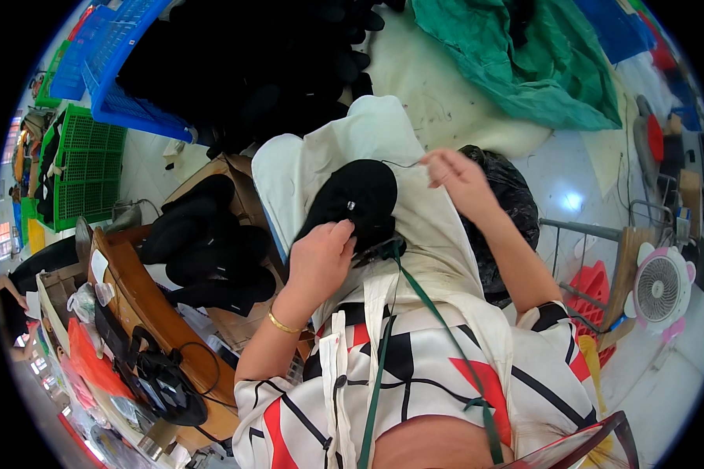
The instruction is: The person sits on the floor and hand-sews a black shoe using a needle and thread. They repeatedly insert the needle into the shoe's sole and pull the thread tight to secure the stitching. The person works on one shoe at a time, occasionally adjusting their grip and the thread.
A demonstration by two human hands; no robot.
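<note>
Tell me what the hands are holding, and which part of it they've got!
The left hand holds the black piece by its near end. The right hand seems to pinch a thin dark thread, away from that piece.

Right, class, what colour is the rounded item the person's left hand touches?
The rounded item is mostly black, best seen in the head view.

The held piece (368, 186) is black with a white spot (350, 206); the thread (402, 166) is dark. The apron (289, 168) is cream, the cord (430, 307) dark green. The shirt (432, 383) is white, patterned with black lines, black blocks and red patches. The bracelet (282, 323) is gold. Sheet (536, 74): green. Bag (518, 191): black. Basket (125, 31): blue. Crate (90, 160): green. Desk (150, 313): orange-brown. Fan (661, 285): white and pink.
</note>
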